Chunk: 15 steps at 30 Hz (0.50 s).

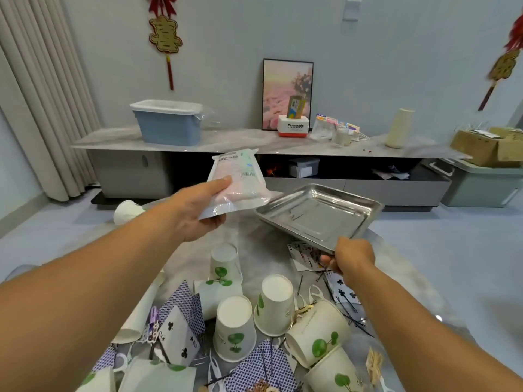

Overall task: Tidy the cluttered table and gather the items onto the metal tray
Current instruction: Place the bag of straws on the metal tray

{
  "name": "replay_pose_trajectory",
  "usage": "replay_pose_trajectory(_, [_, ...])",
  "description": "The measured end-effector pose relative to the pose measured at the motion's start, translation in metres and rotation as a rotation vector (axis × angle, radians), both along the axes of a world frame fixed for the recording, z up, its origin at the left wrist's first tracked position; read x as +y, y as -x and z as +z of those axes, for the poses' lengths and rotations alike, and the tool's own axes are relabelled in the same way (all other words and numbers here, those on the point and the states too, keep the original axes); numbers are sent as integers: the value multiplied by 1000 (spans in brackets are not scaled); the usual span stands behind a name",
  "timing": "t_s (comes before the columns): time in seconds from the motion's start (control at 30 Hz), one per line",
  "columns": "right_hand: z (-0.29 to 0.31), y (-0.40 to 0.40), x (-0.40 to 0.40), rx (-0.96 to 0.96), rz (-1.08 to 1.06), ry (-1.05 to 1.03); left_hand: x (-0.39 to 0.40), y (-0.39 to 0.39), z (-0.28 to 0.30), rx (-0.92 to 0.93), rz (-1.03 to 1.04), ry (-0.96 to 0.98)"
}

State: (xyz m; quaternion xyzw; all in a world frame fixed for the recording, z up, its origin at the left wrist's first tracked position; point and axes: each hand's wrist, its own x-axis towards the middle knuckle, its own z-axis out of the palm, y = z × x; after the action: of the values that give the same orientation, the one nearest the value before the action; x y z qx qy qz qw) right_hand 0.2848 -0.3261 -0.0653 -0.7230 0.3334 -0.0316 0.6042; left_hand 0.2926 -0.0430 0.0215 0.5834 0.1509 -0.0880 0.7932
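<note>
Above the messy table [254,239], the left hand [195,210] holds a plastic packet [237,182]. The metal tray [319,216], gripped by the right hand [351,258], sits just beside the packet at 3 o'clock.

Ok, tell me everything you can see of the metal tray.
The tray is a shallow rectangle of shiny, silver-coloured metal with a rolled rim, rounded corners and a flat base that mirrors the room. Nothing lies in it. It is tilted, its near corner raised, and held above the cluttered table. The right hand grips that near corner, fingers curled under the rim. The left hand holds a plastic packet whose lower right edge overlaps the tray's far left corner; whether they touch I cannot tell.
</note>
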Motion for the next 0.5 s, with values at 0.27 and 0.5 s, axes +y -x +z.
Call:
replay_pose_trajectory(0.27, [70,-7,25,-221,199,176,12,-8,29,-64,-5,-206])
replay_pose_trajectory(0.5, [97,-3,47,-200,351,65,20,-12,32,-103,58,-412])
